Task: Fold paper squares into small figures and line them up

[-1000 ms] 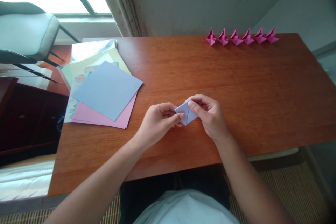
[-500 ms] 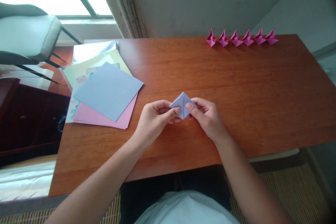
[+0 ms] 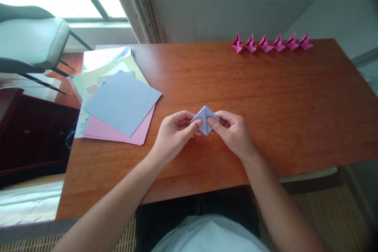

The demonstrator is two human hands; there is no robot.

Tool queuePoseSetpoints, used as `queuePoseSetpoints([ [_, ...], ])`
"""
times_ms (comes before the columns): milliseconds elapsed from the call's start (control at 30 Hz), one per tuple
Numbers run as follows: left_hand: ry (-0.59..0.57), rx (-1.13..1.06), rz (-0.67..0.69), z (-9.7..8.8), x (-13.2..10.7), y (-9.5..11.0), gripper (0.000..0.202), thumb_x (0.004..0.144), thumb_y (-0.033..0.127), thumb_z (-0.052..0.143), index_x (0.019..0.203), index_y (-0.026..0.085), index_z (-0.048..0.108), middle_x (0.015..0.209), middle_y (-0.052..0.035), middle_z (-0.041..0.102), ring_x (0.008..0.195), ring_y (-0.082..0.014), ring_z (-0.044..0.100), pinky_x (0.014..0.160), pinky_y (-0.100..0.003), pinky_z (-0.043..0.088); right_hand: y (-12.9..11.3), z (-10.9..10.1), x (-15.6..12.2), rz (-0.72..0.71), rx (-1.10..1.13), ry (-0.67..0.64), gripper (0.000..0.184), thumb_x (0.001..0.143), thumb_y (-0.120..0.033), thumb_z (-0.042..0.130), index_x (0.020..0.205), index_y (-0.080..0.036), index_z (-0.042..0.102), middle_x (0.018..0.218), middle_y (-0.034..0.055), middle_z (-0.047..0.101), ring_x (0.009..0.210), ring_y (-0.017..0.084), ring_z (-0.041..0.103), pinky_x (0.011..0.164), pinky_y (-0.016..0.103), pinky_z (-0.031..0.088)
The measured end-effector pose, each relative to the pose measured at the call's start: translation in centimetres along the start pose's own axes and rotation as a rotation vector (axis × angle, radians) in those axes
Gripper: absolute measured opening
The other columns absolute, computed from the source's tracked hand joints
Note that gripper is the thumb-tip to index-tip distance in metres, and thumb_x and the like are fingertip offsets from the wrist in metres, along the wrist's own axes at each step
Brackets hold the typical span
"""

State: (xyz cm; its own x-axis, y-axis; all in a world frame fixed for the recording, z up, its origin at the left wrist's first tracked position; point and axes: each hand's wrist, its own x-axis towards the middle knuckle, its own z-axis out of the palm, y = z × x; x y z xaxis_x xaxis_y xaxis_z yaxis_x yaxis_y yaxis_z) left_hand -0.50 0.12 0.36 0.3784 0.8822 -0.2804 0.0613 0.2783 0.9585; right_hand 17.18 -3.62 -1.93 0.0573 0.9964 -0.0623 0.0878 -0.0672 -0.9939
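Between my hands, above the table, is a small folded blue paper (image 3: 204,113), diamond-shaped with a crease down its middle. My left hand (image 3: 175,130) pinches its left side, thumb on the front face and fingers behind. On the right side my right hand (image 3: 233,128) grips it the same way, its thumb near the centre crease. Parts of the fingers are hidden behind the paper. To the left lies a flat blue sheet of paper (image 3: 124,102) on top of pink sheets (image 3: 118,130).
Several pink origami figures (image 3: 266,44) stand in a row at the far right edge of the wooden table (image 3: 189,75). Plastic sleeves and printed papers (image 3: 106,57) lie under the sheets at left. A chair (image 3: 32,39) stands beyond the table's left side.
The folded paper has tipped and sunk slightly, its top corner now lower. My right thumb has slid a little to the left across its face.
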Motion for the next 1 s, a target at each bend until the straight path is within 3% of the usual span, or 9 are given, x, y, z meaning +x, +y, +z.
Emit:
queuePoseSetpoints([
  [300,0.024,0.005,-0.012,-0.26,-0.03,-0.25,0.028,0.079,0.041,0.083,0.083,0.014,0.074,0.074,-0.0049,0.077,0.064,-0.0146,0.068,0.057,-0.021,0.050,0.00,0.11,-0.05,0.022,0.024,0.004,0.023,0.089,-0.043,0.071,0.084,-0.021,0.071,0.074,-0.0005,0.070,0.064,0.013,0.063,0.059,0.026,0.053],
  [500,0.054,-0.030,0.001,-0.04,-0.17,-0.09,0.028,0.080,0.041,0.082,0.081,0.014,0.074,0.072,-0.0046,0.076,0.065,-0.0148,0.069,0.057,-0.021,0.050,-0.28,0.42,-0.26,0.102,0.156,-0.093,0.024,0.086,-0.040,0.076,0.092,-0.021,0.063,0.079,-0.0016,0.070,0.065,0.013,0.066,0.058,0.025,0.055],
  [767,0.040,-0.046,-0.010,-0.14,-0.01,-0.36,0.025,0.081,0.037,0.082,0.080,0.014,0.073,0.069,-0.0033,0.075,0.062,-0.0121,0.068,0.057,-0.018,0.049,0.16,0.42,-0.19,0.055,0.080,-0.050,0.020,0.086,-0.036,0.076,0.091,-0.021,0.062,0.077,-0.0017,0.067,0.066,0.013,0.063,0.058,0.025,0.051],
  [1000,0.010,-0.023,0.060,-0.23,0.17,-0.43,0.022,0.084,0.035,0.079,0.081,0.014,0.073,0.076,-0.0028,0.075,0.068,-0.0122,0.067,0.064,-0.019,0.051,0.10,0.42,-0.21,0.065,0.129,-0.096,0.017,0.087,-0.032,0.074,0.091,-0.022,0.061,0.081,-0.0018,0.069,0.070,0.013,0.066,0.064,0.025,0.053],
])
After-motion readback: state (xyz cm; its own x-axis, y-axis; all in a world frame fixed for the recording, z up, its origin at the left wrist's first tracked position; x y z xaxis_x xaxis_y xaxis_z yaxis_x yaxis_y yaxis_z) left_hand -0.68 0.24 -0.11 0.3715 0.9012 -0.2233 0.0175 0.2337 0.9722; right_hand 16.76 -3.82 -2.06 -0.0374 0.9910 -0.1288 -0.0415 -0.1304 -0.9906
